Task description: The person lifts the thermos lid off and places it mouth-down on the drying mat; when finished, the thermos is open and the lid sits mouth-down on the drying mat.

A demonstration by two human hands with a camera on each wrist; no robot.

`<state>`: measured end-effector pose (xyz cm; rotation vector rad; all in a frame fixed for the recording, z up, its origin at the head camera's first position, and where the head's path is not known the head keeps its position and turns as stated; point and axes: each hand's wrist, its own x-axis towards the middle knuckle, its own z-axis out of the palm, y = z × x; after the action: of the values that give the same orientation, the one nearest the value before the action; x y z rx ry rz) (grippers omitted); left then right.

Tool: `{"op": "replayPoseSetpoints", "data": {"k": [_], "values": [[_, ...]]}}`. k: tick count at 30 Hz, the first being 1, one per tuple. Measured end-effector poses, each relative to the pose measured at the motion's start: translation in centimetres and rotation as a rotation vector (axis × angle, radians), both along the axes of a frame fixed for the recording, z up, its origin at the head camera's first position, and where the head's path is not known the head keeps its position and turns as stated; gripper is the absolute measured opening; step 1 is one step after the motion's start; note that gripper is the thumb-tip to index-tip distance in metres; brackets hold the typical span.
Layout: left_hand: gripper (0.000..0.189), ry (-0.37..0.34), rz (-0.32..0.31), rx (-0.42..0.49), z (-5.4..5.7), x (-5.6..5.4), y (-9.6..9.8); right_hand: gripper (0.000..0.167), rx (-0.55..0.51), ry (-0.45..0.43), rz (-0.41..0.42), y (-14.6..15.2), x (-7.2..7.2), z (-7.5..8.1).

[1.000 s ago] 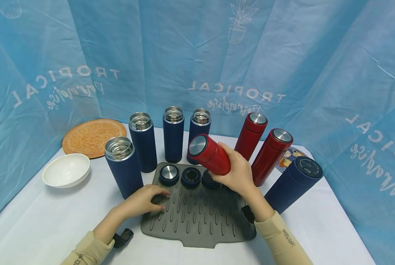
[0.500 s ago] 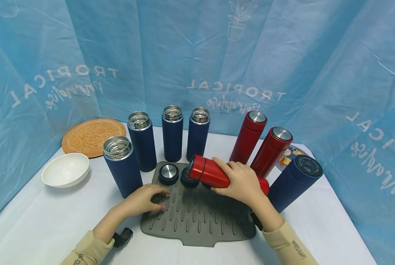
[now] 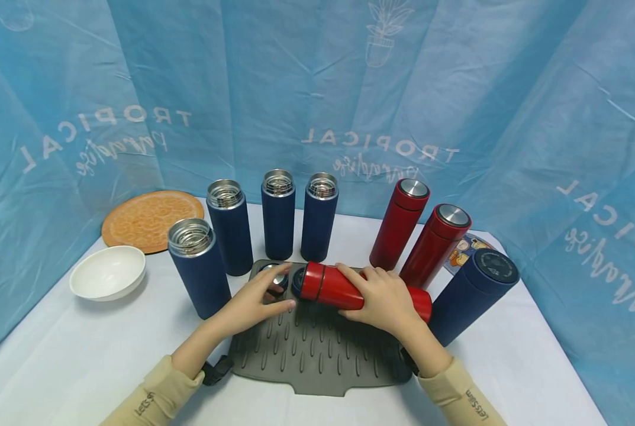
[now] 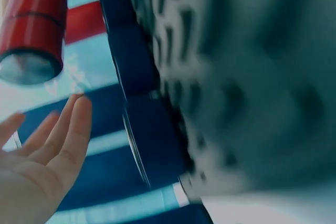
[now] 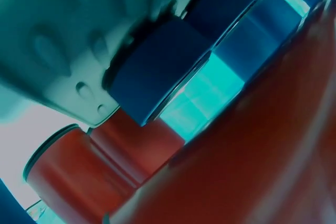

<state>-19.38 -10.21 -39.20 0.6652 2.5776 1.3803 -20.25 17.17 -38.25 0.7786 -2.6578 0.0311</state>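
Observation:
My right hand (image 3: 383, 299) grips a red thermos flask (image 3: 332, 287) around its body. The flask lies nearly level above the grey ribbed mat (image 3: 317, 355), its capped end pointing left. My left hand (image 3: 250, 306) has its fingers spread just left of that cap, with a gap visible between them in the left wrist view. Under those fingers a blue lid with a silver top (image 3: 278, 279) shows only partly. A dark blue lid (image 3: 297, 283) sits beside it, partly behind the flask. More blue lids (image 5: 160, 69) on the mat appear in the right wrist view.
Several uncapped navy flasks (image 3: 279, 222) stand behind and left of the mat. Two red flasks (image 3: 400, 222) and a capped navy flask (image 3: 471, 296) stand at right. A white bowl (image 3: 108, 274) and a round orange board (image 3: 152, 220) are at far left.
The red flask has tipped from slanting upward to nearly level and come lower, its cap now facing left. My left hand has moved up and right toward the cap.

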Motion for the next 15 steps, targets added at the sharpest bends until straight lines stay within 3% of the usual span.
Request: {"op": "replayPoseSetpoints", "data": {"k": [6, 15], "values": [[0.061, -0.028, -0.035, 0.203, -0.1, -0.6, 2.3, 0.086, -0.011, 0.028, 0.028, -0.5, 0.2, -0.2], [0.044, -0.050, 0.011, 0.263, -0.4, -1.0, 4.3, 0.086, 0.006, 0.050, 0.040, -1.0, 0.4, -0.2]]}}
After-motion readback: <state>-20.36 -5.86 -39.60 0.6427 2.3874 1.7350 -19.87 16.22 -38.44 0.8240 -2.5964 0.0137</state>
